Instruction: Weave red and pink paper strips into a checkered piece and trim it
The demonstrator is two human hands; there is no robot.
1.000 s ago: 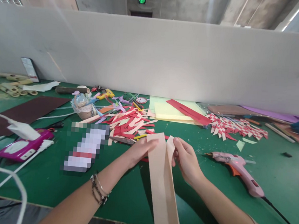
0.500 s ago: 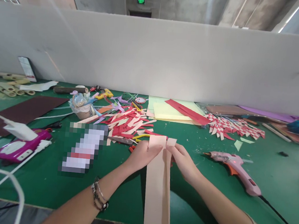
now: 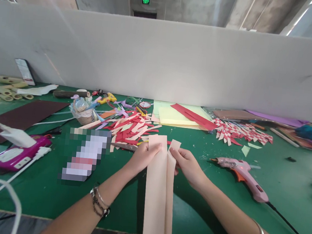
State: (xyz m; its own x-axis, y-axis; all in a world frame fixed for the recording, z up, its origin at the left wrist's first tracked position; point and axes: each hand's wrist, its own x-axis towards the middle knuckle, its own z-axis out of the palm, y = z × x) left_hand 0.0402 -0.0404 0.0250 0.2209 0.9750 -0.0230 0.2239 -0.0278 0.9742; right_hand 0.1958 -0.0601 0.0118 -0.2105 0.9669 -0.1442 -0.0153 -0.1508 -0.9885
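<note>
A long pale pink paper strip (image 3: 155, 198) runs from between the hands down past the table's front edge, with a narrower flap along its right side. My left hand (image 3: 143, 158) is closed on its upper left part, thumb lying on the front. My right hand (image 3: 188, 166) pinches the top of the narrower right flap (image 3: 170, 170) between thumb and fingers. A gap shows between the two top ends. Behind the hands lies a heap of red and pink paper strips (image 3: 133, 126); scissors (image 3: 125, 147) are partly hidden by my left hand.
On the green table (image 3: 199, 213), a pink glue gun (image 3: 249, 177) lies right, its cord running off the front. A blurred-out phone (image 3: 87, 156) and a magenta power strip (image 3: 20, 151) are left. Yellow paper sheets (image 3: 178, 118) and red-and-white woven pieces (image 3: 240, 132) lie at the back.
The top ends of the paper have spread further apart, with my right hand holding the narrower flap. My left hand and the paper stand slightly further left in view.
</note>
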